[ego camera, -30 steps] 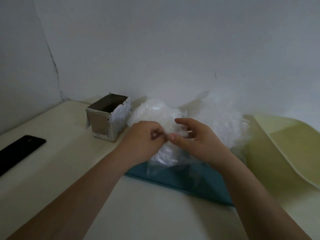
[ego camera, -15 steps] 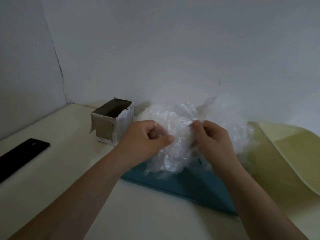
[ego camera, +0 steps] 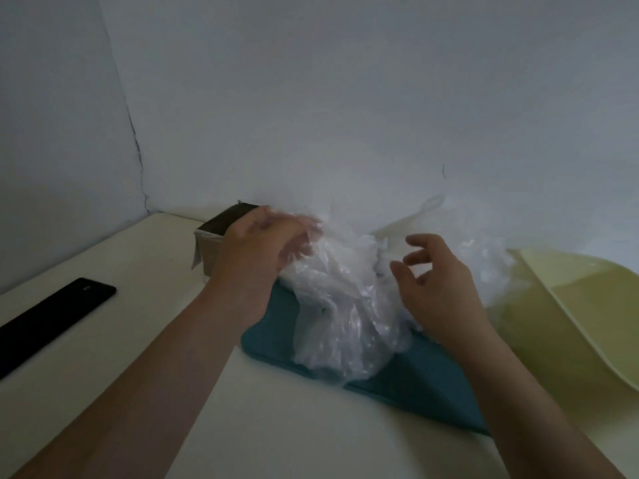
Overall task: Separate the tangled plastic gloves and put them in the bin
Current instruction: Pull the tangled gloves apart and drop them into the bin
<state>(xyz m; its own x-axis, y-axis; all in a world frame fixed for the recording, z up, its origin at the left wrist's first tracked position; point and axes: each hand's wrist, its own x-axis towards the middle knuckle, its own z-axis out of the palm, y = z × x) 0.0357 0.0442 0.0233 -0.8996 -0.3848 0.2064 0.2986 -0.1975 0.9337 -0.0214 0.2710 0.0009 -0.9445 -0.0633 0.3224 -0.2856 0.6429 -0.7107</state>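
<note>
A crumpled heap of clear plastic gloves (ego camera: 345,326) lies on a teal mat (ego camera: 432,385) in front of the wall. My left hand (ego camera: 256,257) is raised at the heap's left edge and blurred. It grips a clear plastic glove (ego camera: 321,236) that still trails into the heap. Just behind that hand stands the bin, a small open cardboard box (ego camera: 211,247), partly hidden by it. My right hand (ego camera: 439,285) hovers over the right side of the heap, fingers loosely spread and holding nothing.
A black phone (ego camera: 55,316) lies on the cream table (ego camera: 138,305) at the left. A pale yellow-green tray (ego camera: 594,305) sits at the right edge. The wall stands close behind the heap.
My left hand has lifted and moved left toward the box, pulling a glove out of the heap. My right hand has let go of the plastic and opened.
</note>
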